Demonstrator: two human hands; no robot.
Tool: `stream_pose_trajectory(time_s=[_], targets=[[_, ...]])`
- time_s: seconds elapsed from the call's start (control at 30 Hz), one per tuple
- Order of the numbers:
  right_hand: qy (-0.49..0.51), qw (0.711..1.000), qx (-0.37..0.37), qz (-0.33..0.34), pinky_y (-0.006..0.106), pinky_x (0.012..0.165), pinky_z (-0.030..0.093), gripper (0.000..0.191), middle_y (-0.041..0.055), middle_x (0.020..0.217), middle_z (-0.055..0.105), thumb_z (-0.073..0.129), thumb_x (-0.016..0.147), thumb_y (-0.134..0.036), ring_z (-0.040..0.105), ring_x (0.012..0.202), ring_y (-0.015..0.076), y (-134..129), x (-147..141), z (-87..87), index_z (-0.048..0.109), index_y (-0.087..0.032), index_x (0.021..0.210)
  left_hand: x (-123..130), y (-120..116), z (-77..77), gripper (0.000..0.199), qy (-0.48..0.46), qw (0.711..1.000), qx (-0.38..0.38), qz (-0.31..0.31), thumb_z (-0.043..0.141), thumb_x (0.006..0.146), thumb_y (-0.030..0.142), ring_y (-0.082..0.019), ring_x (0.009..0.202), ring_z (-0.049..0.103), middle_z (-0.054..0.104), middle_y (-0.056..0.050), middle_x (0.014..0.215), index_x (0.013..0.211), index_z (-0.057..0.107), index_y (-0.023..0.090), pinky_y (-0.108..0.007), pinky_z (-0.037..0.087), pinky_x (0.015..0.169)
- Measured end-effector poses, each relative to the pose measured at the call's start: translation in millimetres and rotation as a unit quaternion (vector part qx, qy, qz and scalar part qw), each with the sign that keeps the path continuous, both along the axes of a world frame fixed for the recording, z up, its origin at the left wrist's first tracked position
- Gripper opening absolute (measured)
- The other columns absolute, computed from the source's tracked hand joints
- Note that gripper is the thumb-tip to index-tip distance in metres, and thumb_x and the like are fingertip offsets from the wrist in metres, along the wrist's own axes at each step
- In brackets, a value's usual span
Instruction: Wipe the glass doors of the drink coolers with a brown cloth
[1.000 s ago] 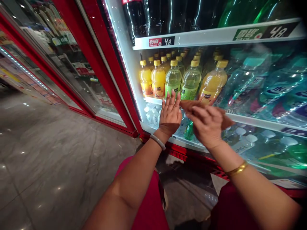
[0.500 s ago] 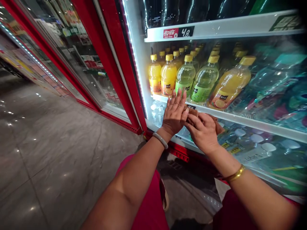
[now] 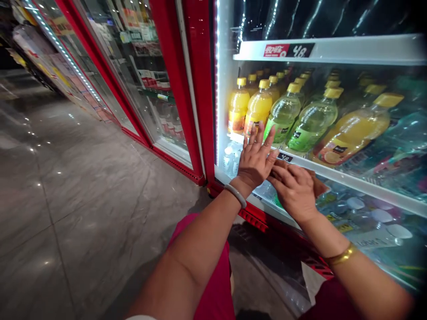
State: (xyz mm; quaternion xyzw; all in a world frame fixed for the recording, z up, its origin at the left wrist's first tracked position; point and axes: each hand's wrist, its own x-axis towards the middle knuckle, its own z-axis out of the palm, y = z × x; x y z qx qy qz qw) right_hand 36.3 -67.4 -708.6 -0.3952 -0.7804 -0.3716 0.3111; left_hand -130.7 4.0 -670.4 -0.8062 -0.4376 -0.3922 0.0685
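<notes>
My left hand point(image 3: 255, 158) lies flat with its fingers apart, its fingertips in front of the juice bottles point(image 3: 258, 104) on the middle shelf. Whether it touches glass or the shelf edge, I cannot tell. Just right of it, my right hand point(image 3: 296, 191) is closed over a folded brown cloth point(image 3: 320, 184), pressing it flat at the front of the drinks fridge point(image 3: 202, 89). The cloth's corner sticks out past the right fingers. Behind the hands, a shelf rail point(image 3: 350, 178) carries a "4.8" price tag point(image 3: 285, 157).
Green-labelled bottles point(image 3: 283, 113) and a leaning orange juice bottle point(image 3: 358, 129) stand on the shelf. White-capped bottles point(image 3: 382, 216) fill the level below. Another red-framed fridge point(image 3: 163, 106) stands at left, beside a shiny grey floor point(image 3: 100, 191).
The view has swung left, so the fridge and bottles sit further right. Both hands have shifted slightly left against the bottles, and the left fingers are spread wider. The right hand keeps the cloth.
</notes>
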Motion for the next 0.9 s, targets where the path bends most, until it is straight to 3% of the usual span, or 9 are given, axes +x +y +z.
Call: stream_pose_trajectory(time_s=[0.17, 0.23, 0.33, 0.4, 0.5, 0.6, 0.7, 0.8, 0.9], targets=[[0.097, 0.988, 0.113, -0.025, 0.052, 0.11, 0.046, 0.029, 0.0038, 0.142, 0.067, 0.07, 0.091, -0.018, 0.053, 0.132, 0.0329, 26.2, -4.9, 30.7, 0.079, -0.033, 0.115, -3.5, -2.6, 4.4, 0.063, -0.001, 1.0, 0.011, -0.007, 0.027, 0.113, 0.043, -0.023, 0.169, 0.001, 0.014, -0.009, 0.182, 0.17, 0.025, 0.016, -0.044, 0.015, 0.138], [0.097, 0.988, 0.117, -0.038, 0.052, 0.109, 0.047, 0.03, 0.0061, 0.14, 0.068, 0.068, 0.092, -0.019, 0.053, 0.132, 0.0332, 33.0, -14.1, 25.6, 0.077, -0.03, 0.118, -6.8, -1.9, 4.3, 0.062, -0.006, 1.0, 0.027, -0.009, 0.024, 0.113, 0.04, -0.021, 0.169, 0.001, 0.018, -0.01, 0.181, 0.169, 0.027, 0.013, -0.042, 0.013, 0.139], [0.017, 0.995, 0.094, -0.032, 0.049, 0.109, 0.048, 0.035, 0.0093, 0.13, 0.071, 0.062, 0.094, -0.017, 0.056, 0.129, 0.0295, 35.2, -25.3, 8.0, 0.073, -0.026, 0.126, -10.9, -1.1, 4.3, 0.06, 0.0, 0.999, 0.048, -0.011, 0.024, 0.113, 0.039, -0.021, 0.169, 0.004, 0.024, -0.009, 0.18, 0.167, 0.033, 0.016, -0.043, 0.01, 0.139], [-0.038, 0.997, 0.073, -0.009, 0.046, 0.111, 0.046, 0.033, 0.0075, 0.126, 0.073, 0.061, 0.095, -0.016, 0.058, 0.127, 0.0266, 37.1, -25.7, 8.4, 0.073, -0.028, 0.123, -13.4, -0.7, 7.5, 0.059, -0.001, 0.999, 0.051, -0.011, 0.023, 0.113, 0.041, -0.021, 0.169, 0.006, 0.026, -0.007, 0.18, 0.167, 0.034, 0.019, -0.044, 0.011, 0.139], [-0.036, 0.997, 0.064, 0.02, 0.047, 0.113, 0.044, 0.03, 0.0032, 0.13, 0.073, 0.064, 0.095, -0.019, 0.056, 0.131, 0.0281, 49.0, -23.0, 35.0, 0.075, -0.032, 0.119, -19.3, 2.7, 18.2, 0.06, -0.049, 0.998, 0.043, 0.011, 0.017, 0.113, 0.041, -0.02, 0.169, 0.003, 0.023, -0.004, 0.181, 0.168, 0.031, 0.019, -0.043, 0.011, 0.139], [0.057, 0.993, 0.102, 0.028, 0.053, 0.112, 0.042, 0.025, 0.0011, 0.144, 0.067, 0.068, 0.095, -0.021, 0.052, 0.136, 0.0317, 67.6, -31.2, 56.6, 0.077, -0.034, 0.115, -27.1, 14.1, 24.8, 0.061, -0.107, 0.993, 0.031, 0.032, 0.014, 0.113, 0.041, -0.02, 0.169, 0.001, 0.02, -0.004, 0.181, 0.168, 0.028, 0.02, -0.044, 0.009, 0.139], [0.085, 0.991, 0.087, 0.047, 0.055, 0.111, 0.04, 0.028, 0.0044, 0.141, 0.068, 0.065, 0.096, -0.019, 0.051, 0.135, 0.0315, 75.4, -48.5, 40.5, 0.076, -0.03, 0.119, -32.1, 29.7, 17.3, 0.06, -0.145, 0.988, -0.001, 0.048, 0.015, 0.113, 0.039, -0.019, 0.168, 0.003, 0.022, -0.005, 0.181, 0.169, 0.024, 0.022, -0.047, 0.012, 0.139], [-0.007, 0.998, -0.008, 0.059, 0.051, 0.112, 0.042, 0.034, 0.009, 0.133, 0.071, 0.06, 0.096, -0.015, 0.053, 0.133, 0.0298, 74.2, -59.9, 10.9, 0.073, -0.025, 0.125, -34.8, 39.3, 6.6, 0.06, -0.144, 0.988, -0.027, 0.048, 0.018, 0.113, 0.04, -0.019, 0.168, 0.006, 0.02, -0.006, 0.181, 0.17, 0.021, 0.023, -0.047, 0.018, 0.139], [-0.092, 0.987, -0.092, 0.099, 0.048, 0.118, 0.041, 0.037, 0.0042, 0.122, 0.073, 0.059, 0.094, -0.015, 0.056, 0.13, 0.0265, 81.5, -63.0, 11.3, 0.074, -0.03, 0.124, -41.3, 38.2, 9.8, 0.062, -0.119, 0.99, -0.051, 0.059, 0.023, 0.113, 0.041, -0.019, 0.168, 0.006, 0.016, -0.009, 0.182, 0.17, 0.021, 0.018, -0.041, 0.018, 0.138]])
